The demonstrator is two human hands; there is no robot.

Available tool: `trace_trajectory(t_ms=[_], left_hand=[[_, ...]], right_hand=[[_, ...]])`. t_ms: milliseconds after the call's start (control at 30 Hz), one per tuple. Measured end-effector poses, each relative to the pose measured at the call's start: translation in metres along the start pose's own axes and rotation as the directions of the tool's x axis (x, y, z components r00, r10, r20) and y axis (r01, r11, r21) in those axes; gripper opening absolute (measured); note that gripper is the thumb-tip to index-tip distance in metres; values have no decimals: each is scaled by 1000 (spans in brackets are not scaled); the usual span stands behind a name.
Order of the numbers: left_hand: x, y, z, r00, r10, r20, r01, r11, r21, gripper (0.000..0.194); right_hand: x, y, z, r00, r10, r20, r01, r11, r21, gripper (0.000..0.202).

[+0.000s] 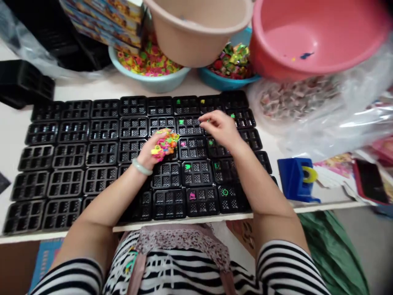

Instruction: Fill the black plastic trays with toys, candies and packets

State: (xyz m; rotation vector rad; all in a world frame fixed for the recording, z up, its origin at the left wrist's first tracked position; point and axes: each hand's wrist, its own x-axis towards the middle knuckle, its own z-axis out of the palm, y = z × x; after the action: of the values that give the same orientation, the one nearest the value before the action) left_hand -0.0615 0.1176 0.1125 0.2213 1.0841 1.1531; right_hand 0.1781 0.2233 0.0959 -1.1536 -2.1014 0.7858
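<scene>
My left hand (150,150) is closed around a heap of small bright plastic trinkets (166,146) in pink, yellow, orange and green. A pale bangle (142,167) circles that wrist. Over the right part of the tray rows, my right hand (221,128) has its fingers pinched together; whatever may be between the fingertips is too small to make out. Beneath both hands lie rows of black compartment trays (167,175). Single trinkets sit in some right-hand trays, such as a green one (187,166), a pink one (192,196) and a green ring (225,191).
Behind the trays stand a pale blue basin (150,84) of trinkets, a blue basin (221,83) of shiny wrapped pieces, a beige tub (190,43) and a pink tub (267,61). At right are a bag of small packets (294,100), a blue tape dispenser (291,180) and a phone (371,180).
</scene>
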Motion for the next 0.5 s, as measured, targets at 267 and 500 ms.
trace_trajectory(t_ms=[267, 500], left_hand=[[12, 5, -11, 998, 68, -5, -68, 994, -83, 5], [9, 19, -29, 989, 142, -47, -142, 990, -11, 7]], right_hand=[[-1, -70, 85, 974, -82, 209, 44, 983, 178, 18], [17, -78, 114, 973, 8, 231, -88, 937, 339, 8]])
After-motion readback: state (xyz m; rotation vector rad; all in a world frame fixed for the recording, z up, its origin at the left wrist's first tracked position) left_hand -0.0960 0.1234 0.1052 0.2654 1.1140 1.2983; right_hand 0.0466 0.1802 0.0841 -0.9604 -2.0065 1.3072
